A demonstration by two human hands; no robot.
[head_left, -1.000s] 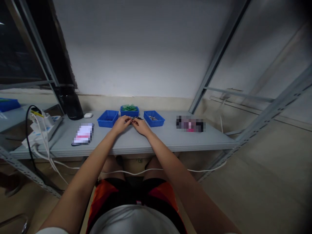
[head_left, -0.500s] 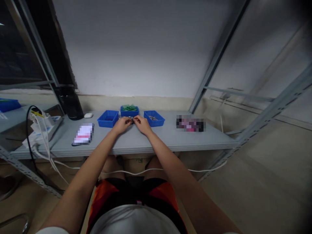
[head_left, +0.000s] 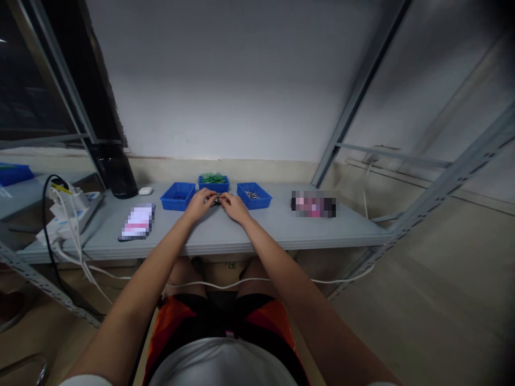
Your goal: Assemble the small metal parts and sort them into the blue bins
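Note:
My left hand [head_left: 199, 205] and my right hand [head_left: 235, 207] meet over the middle of the table, fingertips bent inward. Between them is a small dark, partly shiny piece [head_left: 217, 201], too small to name and half covered by the fingers. Both hands are closed in a pinch around it. Just behind stands a blue bin [head_left: 214, 187] heaped with green pieces [head_left: 213, 177]. To the right of my right hand, another blue bin [head_left: 261, 203] holds slim silvery metal parts [head_left: 252, 195]. Left of my left hand is a third blue bin [head_left: 177, 204], its contents unclear.
A phone [head_left: 138, 221] lies on the grey table [head_left: 314, 233] at left, near a white case [head_left: 145, 191] and a black bottle [head_left: 117, 174]. A power strip [head_left: 72, 217] with cables sits at the left end. A blurred pinkish-black item [head_left: 314, 205] rests at right.
My left hand has shifted slightly upward and its fingers have moved a little over the small piece. My right hand stays nearly where it was.

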